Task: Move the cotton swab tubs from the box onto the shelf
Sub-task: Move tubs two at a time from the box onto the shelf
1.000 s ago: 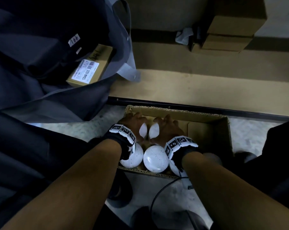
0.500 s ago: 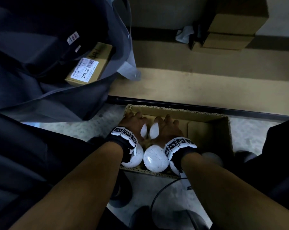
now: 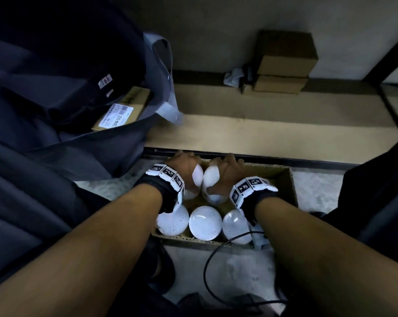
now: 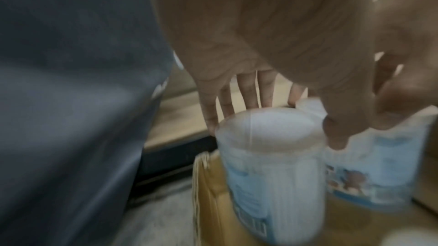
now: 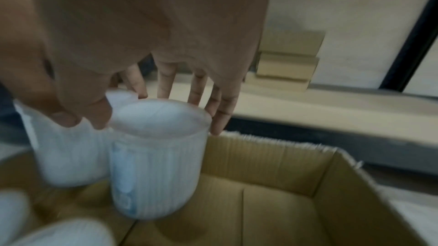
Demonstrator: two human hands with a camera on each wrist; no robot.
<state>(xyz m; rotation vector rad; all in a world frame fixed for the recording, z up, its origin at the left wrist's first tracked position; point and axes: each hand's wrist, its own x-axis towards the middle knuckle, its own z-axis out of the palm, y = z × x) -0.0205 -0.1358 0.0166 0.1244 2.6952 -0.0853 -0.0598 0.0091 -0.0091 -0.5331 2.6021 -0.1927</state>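
Fingers [image 4: 246,90] of L hand [image 3: 185,167] and R hand [image 3: 227,171] clasping one white ribbed plastic swab tub each [image 4: 270,160] [image 5: 156,154], now lifting clear vs 0.5 s ago, both above brown cardboard box [image 3: 287,181]. Heading for tan shelf board [image 3: 273,136] beyond. Leaving three tubs [image 3: 205,222] inside. Watching dark hanging garment [image 3: 67,110] at left, black cable [image 3: 216,259] near box.

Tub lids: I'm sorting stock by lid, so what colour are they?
White, faintly speckled; the tub lids show best in the head view.
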